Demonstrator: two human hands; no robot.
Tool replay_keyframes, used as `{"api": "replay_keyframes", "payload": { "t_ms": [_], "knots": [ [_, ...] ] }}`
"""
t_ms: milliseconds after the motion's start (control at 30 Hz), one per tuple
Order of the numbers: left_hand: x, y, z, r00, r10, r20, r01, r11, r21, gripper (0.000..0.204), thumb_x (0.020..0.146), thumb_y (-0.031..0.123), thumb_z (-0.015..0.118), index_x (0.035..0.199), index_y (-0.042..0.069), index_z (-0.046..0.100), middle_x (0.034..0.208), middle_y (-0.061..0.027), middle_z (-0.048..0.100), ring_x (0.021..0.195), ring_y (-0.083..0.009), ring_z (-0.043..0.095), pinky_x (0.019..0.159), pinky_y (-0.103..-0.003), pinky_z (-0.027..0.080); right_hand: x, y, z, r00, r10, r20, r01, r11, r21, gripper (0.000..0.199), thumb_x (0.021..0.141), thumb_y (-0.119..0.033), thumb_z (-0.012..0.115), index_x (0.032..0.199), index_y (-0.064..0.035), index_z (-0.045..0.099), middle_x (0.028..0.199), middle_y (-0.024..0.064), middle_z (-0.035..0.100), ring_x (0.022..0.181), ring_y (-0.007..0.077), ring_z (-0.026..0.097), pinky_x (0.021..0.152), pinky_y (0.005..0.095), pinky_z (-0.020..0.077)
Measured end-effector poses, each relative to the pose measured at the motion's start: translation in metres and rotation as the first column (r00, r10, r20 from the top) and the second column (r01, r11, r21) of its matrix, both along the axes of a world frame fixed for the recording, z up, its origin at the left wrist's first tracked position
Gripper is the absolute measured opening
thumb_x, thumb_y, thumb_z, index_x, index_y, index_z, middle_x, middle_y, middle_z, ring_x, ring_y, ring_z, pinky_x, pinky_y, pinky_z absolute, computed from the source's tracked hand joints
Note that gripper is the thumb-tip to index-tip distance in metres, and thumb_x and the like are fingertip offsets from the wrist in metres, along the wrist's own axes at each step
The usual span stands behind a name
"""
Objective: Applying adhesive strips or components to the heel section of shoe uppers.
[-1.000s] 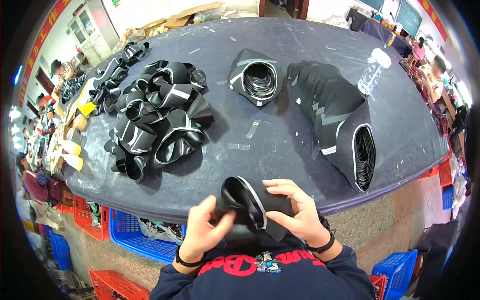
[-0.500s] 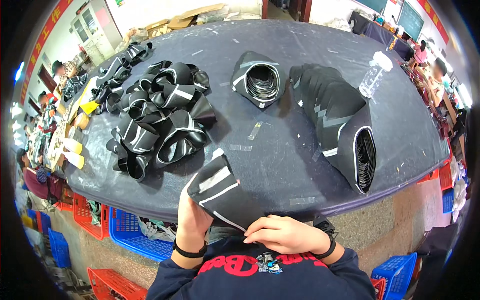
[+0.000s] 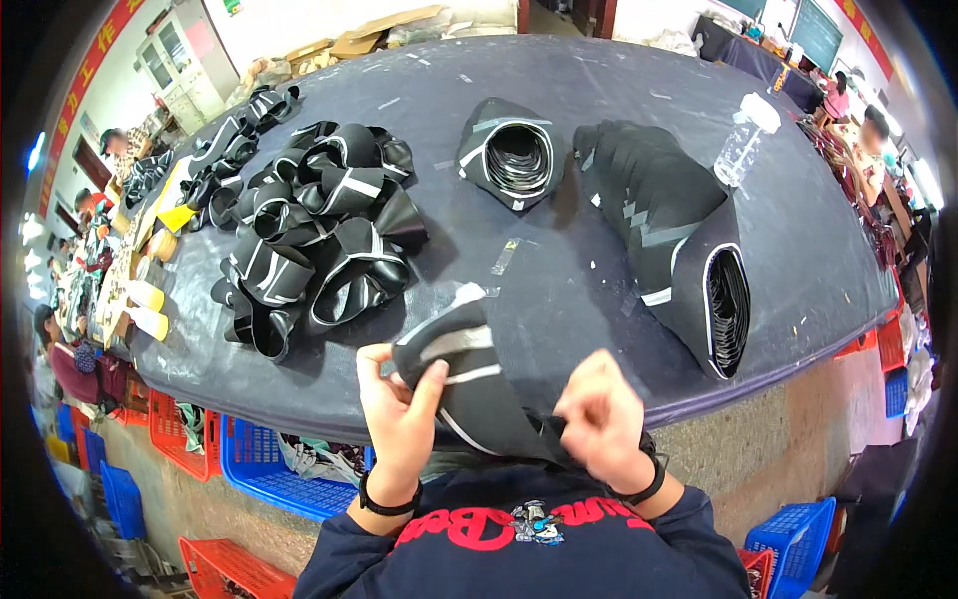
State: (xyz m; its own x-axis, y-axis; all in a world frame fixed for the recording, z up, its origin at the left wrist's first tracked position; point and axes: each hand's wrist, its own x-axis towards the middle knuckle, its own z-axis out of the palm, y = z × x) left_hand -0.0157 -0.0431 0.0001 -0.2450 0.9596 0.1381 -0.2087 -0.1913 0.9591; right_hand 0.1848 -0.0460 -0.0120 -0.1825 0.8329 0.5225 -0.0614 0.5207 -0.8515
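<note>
My left hand (image 3: 399, 409) grips the upper end of a black fabric sleeve with grey stripes (image 3: 467, 384), held flat over the table's near edge. My right hand (image 3: 602, 419) pinches the sleeve's lower end close to my chest. A loose heap of the same black striped pieces (image 3: 314, 235) lies on the dark table (image 3: 559, 80) to the left. A nested bundle of rings (image 3: 514, 155) sits further back. A long row of stacked pieces (image 3: 679, 235) stretches along the right.
A clear plastic bottle (image 3: 743, 140) stands at the back right. Yellow and black items (image 3: 165, 245) line the table's left edge. Blue and red crates (image 3: 254, 469) sit under the table. Other people work at the far left and far right.
The piece was a bent ring between both hands; it is now flattened and stretched, the left hand up at its top end and the right hand drawn down toward my body.
</note>
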Motion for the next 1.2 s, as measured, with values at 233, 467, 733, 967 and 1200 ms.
{"api": "replay_keyframes", "payload": {
  "t_ms": [233, 467, 733, 967, 1200],
  "knots": [
    [0.007, -0.009, 0.005, 0.938, -0.206, -0.277, 0.244, 0.964, 0.109, 0.016, 0.078, 0.002, 0.072, 0.083, -0.002, 0.058, 0.076, -0.0005, 0.059, 0.062, -0.0032, 0.049, 0.053, -0.019, 0.039, -0.011, 0.009, 0.018, 1.0, 0.02, 0.002, -0.019, 0.946, -0.324, 0.022, 0.081, -0.006, 0.069, 0.1, 0.0016, 0.063, 0.088, 0.0048, 0.064, 0.082, 0.0107, 0.059, 0.07, 0.0262, 0.0474],
    [0.011, 0.0, 0.008, 0.971, -0.231, 0.056, 0.233, 0.972, -0.036, 0.005, 0.086, 0.002, 0.063, 0.083, -0.002, 0.061, 0.076, -0.0014, 0.059, 0.067, -0.0042, 0.05, 0.059, -0.018, 0.04, 0.001, 0.007, 0.021, 0.857, 0.145, -0.494, -0.423, 0.745, -0.516, 0.008, 0.086, -0.007, 0.063, 0.086, 0.0016, 0.063, 0.086, 0.0047, 0.065, 0.079, 0.0091, 0.058, 0.073, 0.0239, 0.047],
    [0.011, 0.009, 0.005, 0.632, -0.567, 0.529, 0.654, 0.756, 0.029, 0.038, 0.081, 0.007, 0.068, 0.111, 0.002, 0.045, 0.093, -0.0082, 0.064, 0.085, -0.0148, 0.062, 0.075, -0.028, 0.05, 0.001, 0.004, 0.025, 0.851, 0.179, -0.494, -0.448, 0.74, -0.502, 0.014, 0.088, -0.01, 0.059, 0.093, 0.0027, 0.063, 0.089, 0.0061, 0.065, 0.085, 0.0123, 0.059, 0.077, 0.0267, 0.0462],
    [-0.001, 0.034, 0.026, 0.837, -0.526, -0.149, 0.547, 0.803, 0.237, 0.064, 0.08, 0.056, 0.054, 0.107, -0.001, 0.05, 0.106, -0.0166, 0.057, 0.106, -0.0246, 0.053, 0.094, -0.037, 0.037, 0.032, 0.026, 0.05, 0.572, 0.819, 0.046, -0.819, 0.573, -0.019, 0.014, 0.091, -0.011, 0.052, 0.082, 0.0003, 0.052, 0.075, 0.0115, 0.049, 0.073, 0.0274, 0.049, 0.065, 0.0363, 0.0391],
    [0.017, 0.016, 0.038, 0.625, -0.774, -0.107, 0.76, 0.634, -0.147, 0.064, 0.099, 0.046, 0.023, 0.068, -0.001, 0.054, 0.057, 0.0004, 0.043, 0.055, -0.0084, 0.033, 0.051, -0.027, 0.027, 0.039, 0.025, 0.087, 0.756, 0.07, 0.65, -0.281, 0.933, 0.226, 0.016, 0.078, -0.008, 0.061, 0.094, -0.0093, 0.062, 0.076, 0.0025, 0.052, 0.074, 0.0241, 0.049, 0.071, 0.0343, 0.0381]
  ]
}}
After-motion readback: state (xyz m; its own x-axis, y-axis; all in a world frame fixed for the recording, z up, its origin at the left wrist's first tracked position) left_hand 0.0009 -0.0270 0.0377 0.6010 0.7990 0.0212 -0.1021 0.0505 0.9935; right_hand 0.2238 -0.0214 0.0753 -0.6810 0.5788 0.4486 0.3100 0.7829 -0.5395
